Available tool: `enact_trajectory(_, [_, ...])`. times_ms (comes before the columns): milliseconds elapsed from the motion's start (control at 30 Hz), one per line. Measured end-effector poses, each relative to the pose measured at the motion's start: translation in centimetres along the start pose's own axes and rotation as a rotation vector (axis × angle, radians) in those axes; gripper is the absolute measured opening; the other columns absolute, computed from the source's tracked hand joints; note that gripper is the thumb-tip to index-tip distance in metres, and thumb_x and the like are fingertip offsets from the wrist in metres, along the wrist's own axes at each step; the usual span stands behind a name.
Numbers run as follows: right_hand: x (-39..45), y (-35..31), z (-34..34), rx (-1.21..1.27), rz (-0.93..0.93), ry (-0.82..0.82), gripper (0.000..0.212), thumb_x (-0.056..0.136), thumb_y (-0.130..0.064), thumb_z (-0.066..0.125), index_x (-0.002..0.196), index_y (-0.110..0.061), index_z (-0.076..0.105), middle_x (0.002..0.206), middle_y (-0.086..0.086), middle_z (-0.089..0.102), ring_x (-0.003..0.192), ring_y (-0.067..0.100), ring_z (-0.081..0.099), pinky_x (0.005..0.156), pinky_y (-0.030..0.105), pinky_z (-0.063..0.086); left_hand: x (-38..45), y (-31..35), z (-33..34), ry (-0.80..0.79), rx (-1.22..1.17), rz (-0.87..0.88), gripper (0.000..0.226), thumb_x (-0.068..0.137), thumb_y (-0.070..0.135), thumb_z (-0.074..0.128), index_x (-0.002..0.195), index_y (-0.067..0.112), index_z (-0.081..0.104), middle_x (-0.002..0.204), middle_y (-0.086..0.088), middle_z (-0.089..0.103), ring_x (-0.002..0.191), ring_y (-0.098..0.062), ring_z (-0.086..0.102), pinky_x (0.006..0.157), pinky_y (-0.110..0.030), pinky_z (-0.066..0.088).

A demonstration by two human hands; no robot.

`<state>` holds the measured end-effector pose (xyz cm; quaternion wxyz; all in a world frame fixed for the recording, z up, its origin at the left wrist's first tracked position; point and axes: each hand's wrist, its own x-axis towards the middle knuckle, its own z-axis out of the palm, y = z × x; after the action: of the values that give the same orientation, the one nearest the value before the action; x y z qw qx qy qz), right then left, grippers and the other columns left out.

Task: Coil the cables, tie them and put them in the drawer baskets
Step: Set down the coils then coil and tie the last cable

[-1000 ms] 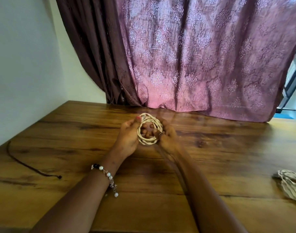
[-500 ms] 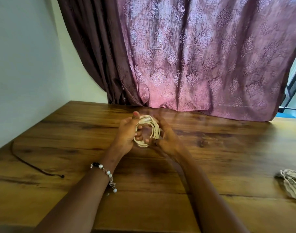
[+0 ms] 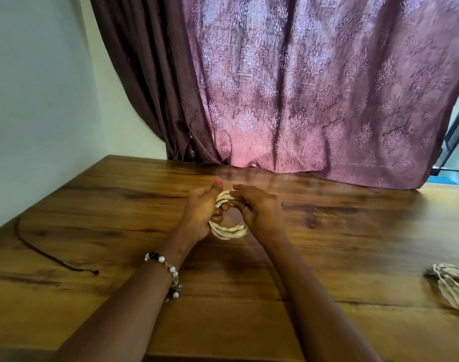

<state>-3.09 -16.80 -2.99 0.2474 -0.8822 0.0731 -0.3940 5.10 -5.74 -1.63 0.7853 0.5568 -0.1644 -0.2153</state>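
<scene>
From my seat, most of the cream coiled cable (image 3: 229,231) is lost between the left hand (image 3: 201,212) and right hand (image 3: 258,209); only its near arc and a bit at the top show, so I cannot tell how its end runs. The right hand's fingertips (image 3: 236,188) are smeared. Well right of the right hand, a pale bundle (image 3: 451,287) is cut by the frame edge; I cannot tell cable from cloth. Far left of the left hand, a dark cord (image 3: 44,253) runs off the wooden table (image 3: 353,257) edge.
</scene>
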Motion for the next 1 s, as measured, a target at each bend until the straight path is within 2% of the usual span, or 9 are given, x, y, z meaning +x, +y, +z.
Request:
enact_trajectory(200, [-0.2, -1.5, -1.0, -0.08, -0.008, 0.107, 0.029, 0.075, 0.007, 0.061, 0.102, 0.0, 0.062, 0.099, 0.012, 0.065, 0.086, 0.027, 0.058, 0.074, 0.028, 0.039, -0.4, 0.3, 0.6, -0.061, -0.06, -0.052, 0.026, 0.097, 0.019, 0.052, 0.077, 0.006, 0.064, 0.048, -0.005, 0.056, 0.036, -0.012, 0.042, 0.039, -0.018, 0.036])
enact_trajectory(300, [-0.2, -1.3, -0.8, -0.065, -0.039, 0.168, 0.026, 0.07, 0.006, 0.063, 0.094, -0.003, 0.057, 0.095, 0.011, 0.067, 0.08, 0.031, 0.062, 0.066, 0.035, 0.043, -0.5, 0.2, 0.5, -0.096, -0.053, -0.071, 0.03, 0.098, 0.022, 0.05, 0.079, 0.011, 0.069, 0.062, -0.008, 0.06, 0.049, -0.017, 0.049, 0.044, -0.023, 0.044])
enact_trajectory(400, [-0.2, -1.5, -0.8, -0.156, -0.104, 0.159, 0.022, 0.074, -0.01, 0.047, 0.092, -0.002, 0.056, 0.088, 0.014, 0.064, 0.071, 0.035, 0.059, 0.055, 0.037, 0.043, -0.7, 0.1, 0.6, -0.102, -0.049, -0.078, 0.033, 0.098, 0.031, 0.048, 0.082, 0.011, 0.068, 0.072, -0.01, 0.063, 0.057, -0.021, 0.055, 0.05, -0.028, 0.048])
enact_trajectory(500, [-0.2, -2.3, -0.9, -0.271, -0.199, 0.175, 0.033, 0.069, -0.026, 0.038, 0.086, -0.003, 0.053, 0.082, 0.015, 0.062, 0.062, 0.035, 0.058, 0.042, 0.034, 0.042, -1.0, 0.4, 1.0, -0.075, -0.105, -0.073, 0.035, 0.1, 0.03, 0.044, 0.084, 0.006, 0.064, 0.065, -0.008, 0.063, 0.048, -0.017, 0.057, 0.044, -0.025, 0.049])
enact_trajectory(667, [-0.3, -1.9, -0.6, -0.526, -0.272, 0.185, 0.039, 0.066, -0.03, 0.061, 0.093, -0.012, 0.04, 0.095, 0.013, 0.065, 0.081, 0.033, 0.063, 0.037, 0.033, 0.046, -1.6, 0.9, 1.0, -0.065, -0.142, -0.052, 0.035, 0.1, 0.022, 0.046, 0.076, 0.006, 0.066, 0.069, -0.013, 0.066, 0.058, -0.024, 0.059, 0.048, -0.027, 0.052])
enact_trajectory(767, [-0.4, -2.0, -0.2, -0.626, -0.265, 0.173, 0.034, 0.071, -0.034, 0.051, 0.092, -0.008, 0.048, 0.098, 0.015, 0.066, 0.088, 0.033, 0.063, 0.038, 0.033, 0.048, -1.7, 0.6, 1.3, -0.047, -0.056, -0.044, 0.033, 0.101, 0.022, 0.043, 0.087, 0.001, 0.064, 0.068, -0.011, 0.066, 0.052, -0.019, 0.062, 0.045, -0.023, 0.05])
enact_trajectory(833, [-0.3, -2.0, 0.0, -0.527, -0.225, 0.177, 0.026, 0.07, -0.027, 0.052, 0.084, -0.005, 0.055, 0.088, 0.014, 0.064, 0.079, 0.033, 0.062, 0.039, 0.031, 0.044, -1.7, 0.4, 1.5, -0.047, -0.032, -0.04, 0.035, 0.102, 0.024, 0.042, 0.081, 0.004, 0.061, 0.055, -0.008, 0.06, 0.038, -0.014, 0.052, 0.037, -0.02, 0.043])
enact_trajectory(933, [-0.2, -1.1, -0.4, -0.119, -0.084, 0.053, 0.016, 0.065, -0.009, 0.066, 0.076, -0.01, 0.055, 0.077, 0.011, 0.064, 0.07, 0.031, 0.059, 0.054, 0.035, 0.045, -1.2, 0.2, 1.2, -0.033, 0.067, -0.029, 0.034, 0.101, 0.029, 0.044, 0.076, 0.008, 0.056, 0.054, -0.004, 0.053, 0.035, -0.009, 0.041, 0.036, -0.019, 0.035])
enact_trajectory(1000, [0.0, -0.2, -1.0, 0.096, 0.016, -0.014, 0.031, 0.066, -0.005, 0.073, 0.066, -0.025, 0.049, 0.072, 0.002, 0.065, 0.066, 0.02, 0.06, 0.059, 0.03, 0.045, -0.9, 0.2, 0.8, -0.066, 0.053, -0.056, 0.03, 0.098, 0.034, 0.049, 0.083, 0.008, 0.053, 0.058, -0.004, 0.047, 0.032, -0.006, 0.034, 0.034, -0.015, 0.029])
